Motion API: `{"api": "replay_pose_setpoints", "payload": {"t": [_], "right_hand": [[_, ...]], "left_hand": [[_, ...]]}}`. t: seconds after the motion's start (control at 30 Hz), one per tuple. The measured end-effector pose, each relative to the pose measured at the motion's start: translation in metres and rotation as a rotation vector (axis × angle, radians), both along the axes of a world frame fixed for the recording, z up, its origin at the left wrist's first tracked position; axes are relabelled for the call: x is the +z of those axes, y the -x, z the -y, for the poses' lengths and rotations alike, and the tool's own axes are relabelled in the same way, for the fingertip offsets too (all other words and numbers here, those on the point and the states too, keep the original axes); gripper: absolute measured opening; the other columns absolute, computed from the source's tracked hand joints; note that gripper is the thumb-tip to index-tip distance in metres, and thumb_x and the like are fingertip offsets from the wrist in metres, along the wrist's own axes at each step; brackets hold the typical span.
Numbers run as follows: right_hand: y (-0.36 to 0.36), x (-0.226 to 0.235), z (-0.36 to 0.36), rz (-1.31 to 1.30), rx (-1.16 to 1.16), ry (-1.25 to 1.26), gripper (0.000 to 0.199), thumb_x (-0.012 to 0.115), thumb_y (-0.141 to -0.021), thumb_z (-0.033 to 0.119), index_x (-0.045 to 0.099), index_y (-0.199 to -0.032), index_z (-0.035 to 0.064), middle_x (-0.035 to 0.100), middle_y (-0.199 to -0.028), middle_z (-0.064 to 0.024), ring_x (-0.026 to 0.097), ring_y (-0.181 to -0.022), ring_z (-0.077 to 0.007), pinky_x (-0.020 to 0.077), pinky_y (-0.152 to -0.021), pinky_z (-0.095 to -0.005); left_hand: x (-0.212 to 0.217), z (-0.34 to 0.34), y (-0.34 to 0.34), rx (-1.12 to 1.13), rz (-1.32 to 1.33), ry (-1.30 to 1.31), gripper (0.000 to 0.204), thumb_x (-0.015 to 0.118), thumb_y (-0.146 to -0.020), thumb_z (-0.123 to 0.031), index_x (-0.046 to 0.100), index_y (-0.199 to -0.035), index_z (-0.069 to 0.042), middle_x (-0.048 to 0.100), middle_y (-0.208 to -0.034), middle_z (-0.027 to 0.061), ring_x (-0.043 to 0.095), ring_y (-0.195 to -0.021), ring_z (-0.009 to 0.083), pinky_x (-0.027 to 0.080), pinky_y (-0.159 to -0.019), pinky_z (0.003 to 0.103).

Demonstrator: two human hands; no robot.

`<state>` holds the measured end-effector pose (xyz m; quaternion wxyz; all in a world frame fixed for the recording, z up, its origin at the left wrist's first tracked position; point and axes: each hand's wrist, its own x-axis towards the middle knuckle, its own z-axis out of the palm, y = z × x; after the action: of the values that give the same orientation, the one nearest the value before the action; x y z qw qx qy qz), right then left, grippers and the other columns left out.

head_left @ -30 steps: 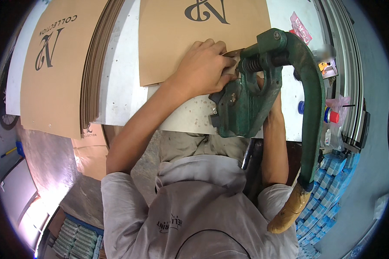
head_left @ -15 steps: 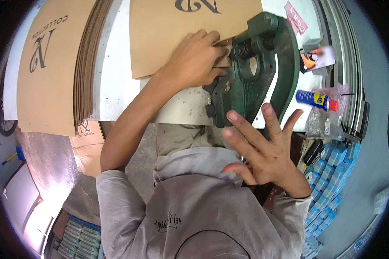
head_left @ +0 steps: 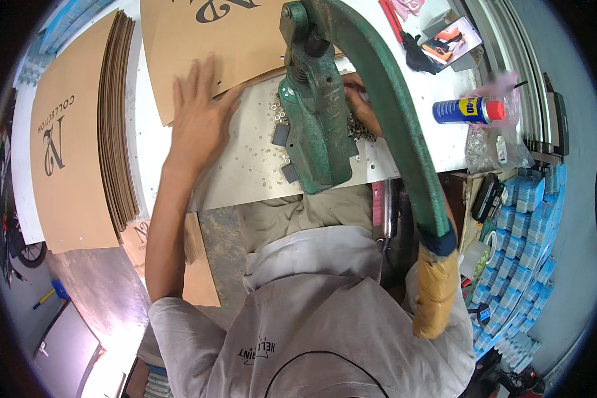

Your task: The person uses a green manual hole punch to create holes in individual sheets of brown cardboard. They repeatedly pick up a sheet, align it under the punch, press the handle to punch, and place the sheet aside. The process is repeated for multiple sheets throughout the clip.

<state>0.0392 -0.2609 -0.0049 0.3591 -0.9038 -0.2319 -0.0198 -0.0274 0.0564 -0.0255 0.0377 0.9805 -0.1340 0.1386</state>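
My left hand (head_left: 202,123) lies with fingers spread on a flat brown paper bag (head_left: 245,53) with black print, near its lower edge. A small dark dot, perhaps a hole or eyelet, shows beside the fingertips. Right of it stands a green hand-lever eyelet press (head_left: 318,132). Its long lever (head_left: 395,99) reaches back towards me and ends in a tape-wrapped grip (head_left: 436,285). Behind the lever, my right hand (head_left: 359,103) is partly hidden, beside a pile of small metal pieces (head_left: 361,129); its fingers do not show clearly. Loose metal eyelets (head_left: 278,113) lie left of the press.
A stack of brown printed bags (head_left: 73,132) stands at the left. On the right lie a blue spray can (head_left: 461,111) with a red cap, a small box (head_left: 454,43) and clear plastic bags (head_left: 487,149). Blue-wrapped bundles (head_left: 521,239) are piled beside the table.
My left hand has moved off the press and flattened on the bag. My right hand, spread in the air before, now reaches behind the lever. The view has shifted, and the lever's grip now shows.
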Motion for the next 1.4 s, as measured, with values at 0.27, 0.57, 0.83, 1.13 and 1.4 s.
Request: {"api": "replay_pose_setpoints", "payload": {"t": [0.27, 0.57, 0.83, 1.13, 1.4], "right_hand": [[-0.014, -0.038, -0.013, -0.162, 0.080, -0.207, 0.031, 0.077, -0.084, 0.006, 0.070, -0.113, -0.0028, 0.071, -0.109, -0.0125, 0.068, -0.098, -0.0228, 0.0527, -0.088, -0.0367], [-0.002, -0.011, -0.046, -0.345, 0.087, -0.447, 0.026, 0.074, -0.089, 0.007, 0.071, -0.113, -0.0017, 0.073, -0.111, -0.0107, 0.068, -0.096, -0.0173, 0.0556, -0.083, -0.0326], [-0.003, -0.006, -0.056, -0.756, -0.272, -0.879, 0.012, 0.067, -0.091, 0.002, 0.074, -0.095, -0.0073, 0.074, -0.086, -0.0111, 0.070, -0.071, -0.0167, 0.0555, -0.060, -0.0303], [-0.002, -0.001, -0.001, -0.662, -0.263, -0.371, 0.026, 0.069, -0.099, 0.023, 0.071, -0.106, -0.0018, 0.066, -0.082, -0.0031, 0.059, -0.065, -0.0110, 0.0414, -0.055, -0.0228], [0.113, 0.191, 0.005, 0.095, 0.654, -0.001, 0.086, 0.048, -0.097, 0.071, 0.049, -0.148, 0.0031, 0.054, -0.145, -0.0266, 0.057, -0.133, -0.0389, 0.0355, -0.115, -0.0588]], "left_hand": [[0.000, -0.011, -0.012, -0.001, -0.019, 0.018, 0.055, 0.065, -0.090, -0.006, 0.062, -0.142, -0.025, 0.058, -0.147, 0.0140, 0.056, -0.132, 0.0400, 0.044, -0.113, 0.051], [0.006, 0.010, -0.027, -0.014, 0.054, 0.273, 0.044, 0.064, -0.079, 0.003, 0.075, -0.117, -0.014, 0.069, -0.132, 0.0049, 0.070, -0.106, 0.0295, 0.058, -0.092, 0.041], [0.017, 0.048, -0.028, -0.075, 0.019, 0.513, 0.028, 0.064, -0.085, -0.005, 0.076, -0.111, -0.007, 0.072, -0.112, 0.0102, 0.069, -0.097, 0.0333, 0.057, -0.086, 0.043], [0.011, 0.063, -0.020, -0.110, -0.055, 0.580, 0.031, 0.081, -0.082, -0.022, 0.077, -0.105, -0.002, 0.069, -0.115, 0.0103, 0.064, -0.104, 0.0319, 0.052, -0.094, 0.043], [0.011, 0.058, -0.016, -0.084, -0.070, 0.564, 0.033, 0.081, -0.081, -0.023, 0.077, -0.106, -0.003, 0.069, -0.117, 0.0105, 0.064, -0.104, 0.0322, 0.052, -0.095, 0.042]]}}
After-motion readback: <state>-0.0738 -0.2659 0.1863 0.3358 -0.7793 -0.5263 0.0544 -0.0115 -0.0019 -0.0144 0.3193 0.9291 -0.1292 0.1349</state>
